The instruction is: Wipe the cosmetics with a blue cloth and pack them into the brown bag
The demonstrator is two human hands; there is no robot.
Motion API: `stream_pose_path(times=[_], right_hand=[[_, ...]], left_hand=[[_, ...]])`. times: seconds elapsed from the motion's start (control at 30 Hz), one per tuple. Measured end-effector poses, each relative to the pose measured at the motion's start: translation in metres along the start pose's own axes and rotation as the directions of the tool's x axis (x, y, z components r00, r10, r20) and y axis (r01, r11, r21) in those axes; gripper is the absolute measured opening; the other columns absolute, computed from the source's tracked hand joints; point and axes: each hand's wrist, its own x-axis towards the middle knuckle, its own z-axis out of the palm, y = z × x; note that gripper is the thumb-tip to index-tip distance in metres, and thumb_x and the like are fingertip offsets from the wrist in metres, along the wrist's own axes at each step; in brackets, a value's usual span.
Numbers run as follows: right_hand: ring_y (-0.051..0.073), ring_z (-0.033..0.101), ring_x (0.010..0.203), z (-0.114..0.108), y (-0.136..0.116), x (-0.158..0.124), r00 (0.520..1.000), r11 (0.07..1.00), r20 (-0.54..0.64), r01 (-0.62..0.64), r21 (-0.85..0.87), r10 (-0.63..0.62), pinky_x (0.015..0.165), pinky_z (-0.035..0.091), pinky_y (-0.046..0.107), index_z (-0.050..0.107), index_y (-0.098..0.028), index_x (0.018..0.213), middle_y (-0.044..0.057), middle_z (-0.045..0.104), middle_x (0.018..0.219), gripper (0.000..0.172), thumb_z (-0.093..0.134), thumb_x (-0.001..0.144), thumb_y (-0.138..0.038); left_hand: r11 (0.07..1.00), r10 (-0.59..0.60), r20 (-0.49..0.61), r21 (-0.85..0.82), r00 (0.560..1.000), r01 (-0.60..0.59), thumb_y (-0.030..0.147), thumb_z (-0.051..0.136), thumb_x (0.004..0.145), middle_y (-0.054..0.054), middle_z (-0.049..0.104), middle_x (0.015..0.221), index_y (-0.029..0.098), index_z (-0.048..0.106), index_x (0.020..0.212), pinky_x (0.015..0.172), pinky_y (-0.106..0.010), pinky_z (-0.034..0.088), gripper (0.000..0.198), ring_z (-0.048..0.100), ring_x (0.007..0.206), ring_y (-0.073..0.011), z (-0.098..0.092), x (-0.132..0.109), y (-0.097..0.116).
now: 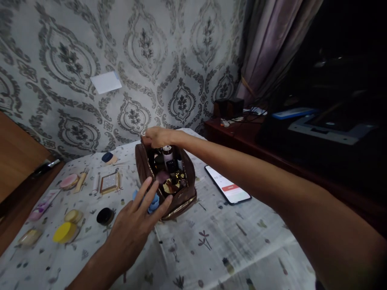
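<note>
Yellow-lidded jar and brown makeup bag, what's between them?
In the head view, a black round container, then the left hand with a blue item partly behind it, come between the yellow-lidded jar and the brown makeup bag.

We have bag [142, 163] on cloth [217, 225], before wall [157, 72] | in bag: bottle [168, 155] | right of bag: phone [231, 189] | left of bag: palette [110, 182], tube [44, 205] farther left, jars [65, 233] nearer us | our right hand [155, 137] at bag's far end | our left hand [133, 219] by its near-left side
</note>
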Motion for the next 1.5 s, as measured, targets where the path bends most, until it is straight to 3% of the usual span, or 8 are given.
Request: stream_pose_path(times=[0.4,0.6,0.77,0.87,0.93,1.07,1.23,1.5], right_hand=[[0.012,0.055,0.065,0.004,-0.041,-0.102,0.899,0.965,-0.430,0.181,0.190,-0.084,0.065,0.039,0.026,0.059,-0.017,0.068,0.000,0.064,0.070,0.028,0.064,0.093,-0.028],[0.013,0.056,0.062,0.038,-0.087,-0.139,0.873,0.868,-0.444,0.371,0.330,-0.204,0.060,0.040,0.027,0.042,-0.021,0.057,0.002,0.062,0.069,0.047,0.059,0.098,-0.034],[0.014,0.059,0.069,0.105,-0.121,-0.146,0.934,0.827,-0.199,0.355,0.436,-0.295,0.066,0.044,0.026,0.056,-0.020,0.067,0.002,0.062,0.073,0.034,0.055,0.100,-0.030],[0.014,0.062,0.075,0.150,-0.129,-0.130,0.983,0.866,0.036,0.142,0.480,-0.181,0.070,0.046,0.025,0.066,-0.018,0.083,0.002,0.066,0.082,0.012,0.061,0.093,-0.022],[0.016,0.065,0.085,0.176,-0.131,-0.113,0.992,0.874,0.125,-0.033,0.485,-0.032,0.077,0.048,0.027,0.067,-0.016,0.105,0.004,0.069,0.095,0.018,0.066,0.088,-0.019],[0.018,0.063,0.093,0.209,-0.137,-0.082,0.974,0.891,0.207,-0.175,0.419,0.094,0.085,0.048,0.030,0.064,-0.016,0.119,0.006,0.067,0.106,0.043,0.075,0.078,-0.023],[0.024,0.060,0.102,0.230,-0.147,-0.076,0.979,0.924,0.166,-0.168,0.343,0.116,0.088,0.048,0.034,0.066,-0.013,0.107,0.010,0.065,0.106,0.032,0.073,0.078,-0.025],[0.023,0.060,0.099,0.247,-0.139,-0.082,0.993,0.910,0.053,-0.121,0.398,0.109,0.091,0.048,0.035,0.063,-0.017,0.103,0.007,0.065,0.103,0.027,0.073,0.078,-0.020]], left_hand=[[0.957,-0.194,-0.115,-0.242,0.974,0.162,-0.008,0.034,0.080,-0.018,0.045,0.153,0.021,0.040,0.147,0.090,-0.031,0.058,0.074,0.040,0.147,-0.0276,0.010,-0.027,-0.002],[0.862,-0.375,0.058,-0.344,0.925,0.371,0.003,0.042,0.084,-0.016,0.053,0.144,0.020,0.042,0.147,0.094,-0.041,0.057,0.066,0.055,0.131,-0.0290,0.023,-0.065,-0.025],[0.512,-0.727,0.081,-0.598,0.681,0.617,0.034,0.044,0.099,-0.012,0.062,0.134,0.019,0.049,0.139,0.104,-0.040,0.049,0.043,0.060,0.123,-0.0250,0.032,-0.091,-0.075],[0.197,-0.875,0.175,-0.723,0.451,0.663,0.048,0.049,0.095,-0.008,0.070,0.110,0.019,0.052,0.131,0.089,-0.035,0.054,0.047,0.068,0.098,-0.0212,0.042,-0.105,-0.098],[0.074,-0.886,0.241,-0.769,0.396,0.635,0.052,0.049,0.093,-0.007,0.070,0.102,0.018,0.055,0.126,0.078,-0.031,0.054,0.048,0.067,0.088,-0.0195,0.050,-0.114,-0.104],[0.067,-0.830,0.327,-0.746,0.453,0.662,0.054,0.047,0.092,-0.007,0.071,0.100,0.018,0.060,0.116,0.077,-0.031,0.054,0.045,0.066,0.086,-0.0203,0.065,-0.122,-0.093],[0.332,-0.748,0.265,-0.644,0.609,0.689,0.043,0.043,0.096,-0.010,0.070,0.120,0.019,0.062,0.115,0.104,-0.041,0.047,0.036,0.063,0.116,-0.0256,0.080,-0.122,-0.070],[0.359,-0.740,0.269,-0.617,0.617,0.700,0.044,0.041,0.096,-0.009,0.073,0.112,0.021,0.062,0.113,0.095,-0.039,0.052,0.035,0.068,0.105,-0.0254,0.082,-0.121,-0.069]])
